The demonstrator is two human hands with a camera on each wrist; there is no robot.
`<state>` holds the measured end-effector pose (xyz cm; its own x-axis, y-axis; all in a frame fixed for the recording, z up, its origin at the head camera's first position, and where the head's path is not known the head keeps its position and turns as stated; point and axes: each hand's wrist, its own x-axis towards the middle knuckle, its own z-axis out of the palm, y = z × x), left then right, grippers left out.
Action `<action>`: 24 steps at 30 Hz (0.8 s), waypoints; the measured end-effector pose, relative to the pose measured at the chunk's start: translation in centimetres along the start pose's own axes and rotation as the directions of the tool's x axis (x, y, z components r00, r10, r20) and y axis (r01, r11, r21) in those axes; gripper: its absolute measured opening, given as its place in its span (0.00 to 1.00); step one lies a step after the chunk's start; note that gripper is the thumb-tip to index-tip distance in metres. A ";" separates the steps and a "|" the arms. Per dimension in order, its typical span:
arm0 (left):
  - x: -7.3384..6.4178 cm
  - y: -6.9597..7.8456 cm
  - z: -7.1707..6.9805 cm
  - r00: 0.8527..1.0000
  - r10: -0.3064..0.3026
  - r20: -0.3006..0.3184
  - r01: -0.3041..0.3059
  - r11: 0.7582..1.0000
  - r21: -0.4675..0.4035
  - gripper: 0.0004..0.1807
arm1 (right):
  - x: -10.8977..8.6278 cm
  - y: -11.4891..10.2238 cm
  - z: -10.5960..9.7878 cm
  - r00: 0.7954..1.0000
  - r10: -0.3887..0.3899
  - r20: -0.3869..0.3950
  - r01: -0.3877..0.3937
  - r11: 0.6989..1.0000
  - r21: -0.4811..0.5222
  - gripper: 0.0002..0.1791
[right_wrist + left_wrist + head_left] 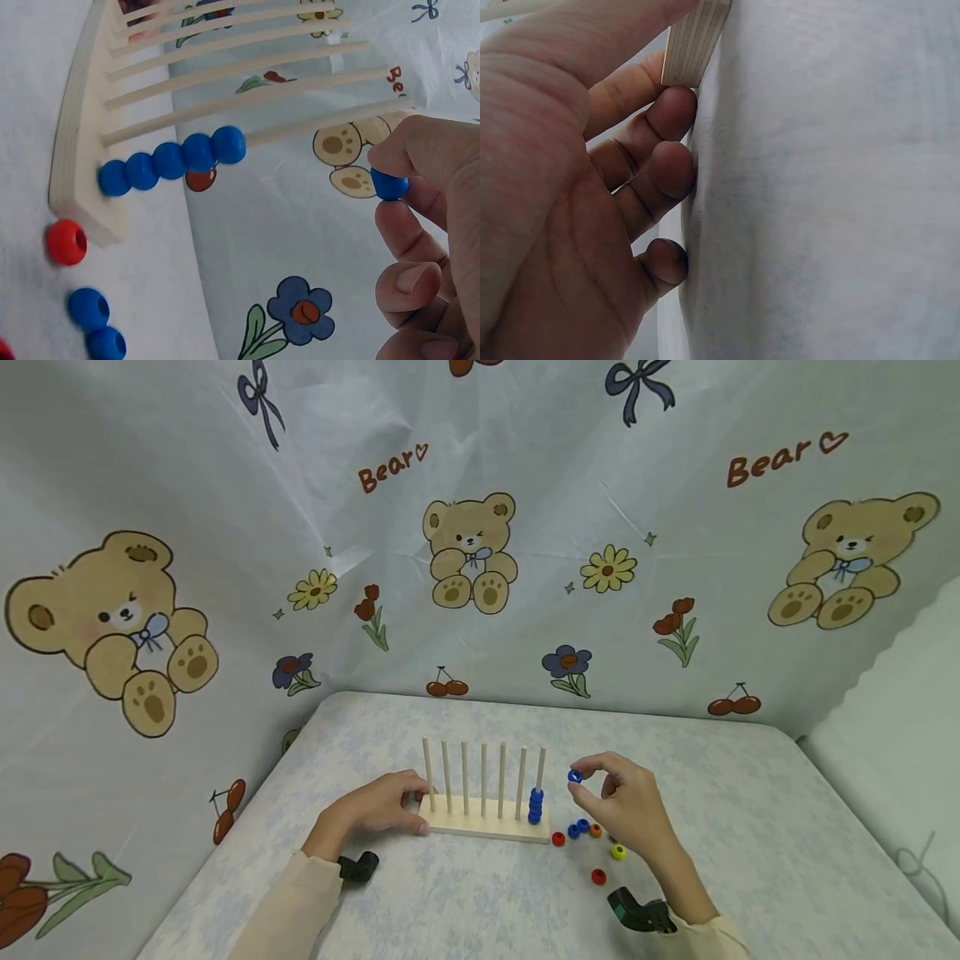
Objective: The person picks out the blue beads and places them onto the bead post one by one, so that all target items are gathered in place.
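Blue bead [575, 776], pinched in the right hand's [628, 800] grip above the worktop [420, 893], sits just right of the rightmost peg [541, 768], not touching it; 5 threaded beads [536, 807] sit there. The left hand [386, 802] grasps the 7-peg wooden base's [480, 825] left end. Threading seems in hand; next calls for aligning hole over peg tip.

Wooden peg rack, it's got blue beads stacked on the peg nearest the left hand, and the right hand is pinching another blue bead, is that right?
Not quite: the head view shows the stacked blue beads on the peg farthest from the left hand. The right hand is pinching another blue bead, as you said.
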<state>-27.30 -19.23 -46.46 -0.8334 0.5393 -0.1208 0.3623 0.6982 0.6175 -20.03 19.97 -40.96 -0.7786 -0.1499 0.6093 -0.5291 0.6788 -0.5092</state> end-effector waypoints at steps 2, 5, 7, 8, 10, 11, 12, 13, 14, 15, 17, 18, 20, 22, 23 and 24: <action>-0.1 0.0 0.1 1.000 -0.005 -0.003 0.005 1.000 -0.004 0.25 | 0.3 -0.2 0.3 1.000 -0.016 -0.012 0.016 0.999 0.030 0.15; -0.2 -0.2 0.1 1.000 -0.009 -0.004 0.009 1.000 0.003 0.26 | 0.6 -0.6 0.7 1.000 -0.013 -0.017 0.014 0.997 0.077 0.14; -0.3 -0.3 0.2 1.000 -0.007 -0.007 0.008 1.000 0.014 0.26 | 0.9 -0.8 0.8 1.000 -0.010 -0.025 0.012 0.995 0.101 0.14; -0.3 -0.3 0.2 1.000 -0.004 -0.005 0.004 1.000 0.017 0.25 | 1.0 -1.0 0.9 1.000 -0.006 -0.029 0.010 0.994 0.110 0.14; -0.4 -0.4 0.2 1.000 -0.002 -0.001 0.002 1.000 0.022 0.24 | 1.3 -1.2 0.9 0.999 0.011 -0.044 -0.006 0.993 0.115 0.14; -0.4 -0.3 0.1 1.000 0.001 -0.001 -0.001 1.000 0.022 0.24 | 1.4 -1.4 0.9 0.998 0.023 -0.055 -0.016 0.993 0.116 0.14; -0.4 -0.3 0.1 1.000 0.003 -0.001 -0.003 1.000 0.020 0.23 | 1.6 -1.5 0.8 0.997 0.036 -0.066 -0.028 0.993 0.118 0.14; -0.4 -0.2 0.0 1.000 0.005 -0.001 -0.005 1.000 0.017 0.23 | 1.8 -1.6 0.7 0.996 0.047 -0.078 -0.037 0.992 0.121 0.13; -0.3 -0.2 0.0 1.000 0.004 -0.003 -0.004 1.000 0.015 0.23 | 2.0 -1.7 0.6 0.994 0.061 -0.088 -0.050 0.991 0.124 0.13; -0.3 -0.1 -0.1 1.000 0.001 -0.004 -0.001 1.000 0.014 0.23 | 2.1 -1.7 0.5 0.992 0.074 -0.099 -0.061 0.989 0.131 0.13; -0.2 0.1 -0.1 1.000 -0.001 -0.006 0.001 1.000 0.007 0.24 | 2.4 -1.8 0.4 0.989 0.095 -0.110 -0.078 0.986 0.148 0.12; -0.1 0.1 -0.1 1.000 -0.002 -0.005 0.002 1.000 0.007 0.24 | 2.5 -1.8 0.3 0.988 0.102 -0.114 -0.084 0.985 0.153 0.12; 0.0 0.2 -0.1 1.000 0.000 -0.002 0.000 1.000 0.003 0.24 | 2.6 -1.8 0.2 0.986 0.116 -0.117 -0.097 0.982 0.159 0.12; 0.1 0.1 -0.1 1.000 -0.001 0.002 0.001 1.000 0.003 0.24 | 2.7 -1.7 0.2 0.985 0.127 -0.115 -0.107 0.980 0.166 0.12; 0.1 0.1 -0.1 1.000 -0.002 0.003 0.002 1.000 0.008 0.24 | 2.7 -1.8 0.2 0.985 0.131 -0.116 -0.111 0.980 0.166 0.12; 0.1 0.0 -0.1 1.000 -0.002 0.002 0.002 1.000 0.006 0.24 | 2.7 -1.8 0.2 0.984 0.137 -0.117 -0.116 0.979 0.167 0.12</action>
<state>-27.40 -19.20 -46.38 -0.8334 0.5387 -0.1237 0.3630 0.7022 0.6125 -21.25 18.22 -38.51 -0.7989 0.0293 0.6007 -0.4839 0.5618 -0.6709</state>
